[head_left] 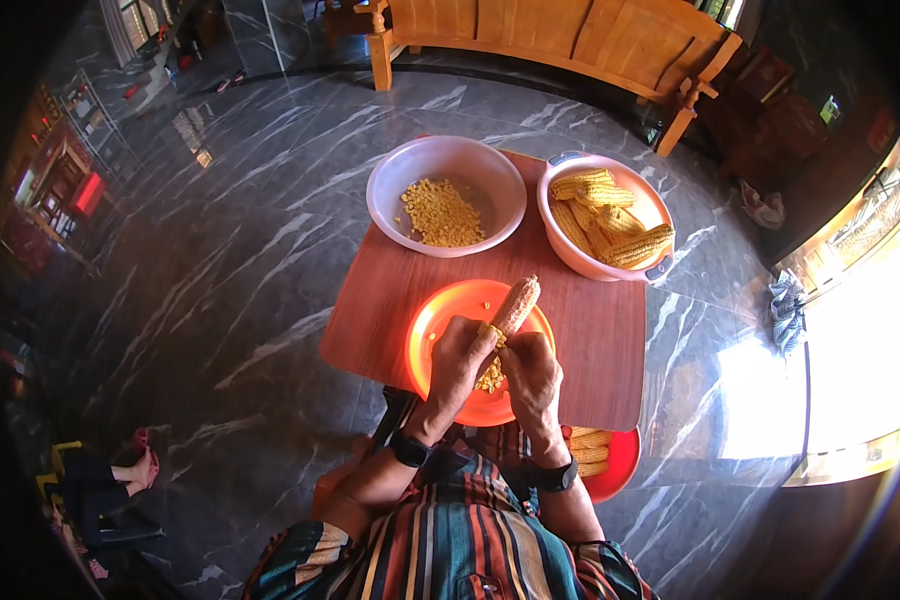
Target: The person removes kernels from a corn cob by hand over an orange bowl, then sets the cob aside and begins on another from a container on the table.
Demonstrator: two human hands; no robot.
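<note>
From where I stand, the left hand (460, 358) and right hand (533, 378) clamp one corncob (517, 304), likely light, stiff, best held mid-length.

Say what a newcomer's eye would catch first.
Probably the bright orange dish at the near edge of the table, with the left hand and right hand holding a partly bare corn cob above it. Beyond sit a pale basin of kernels, left, and a pink basin of yellow cobs, right.

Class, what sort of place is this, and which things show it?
Probably a home's living area: a long wooden bench, a dark, white-veined floor and a small brown table.
</note>
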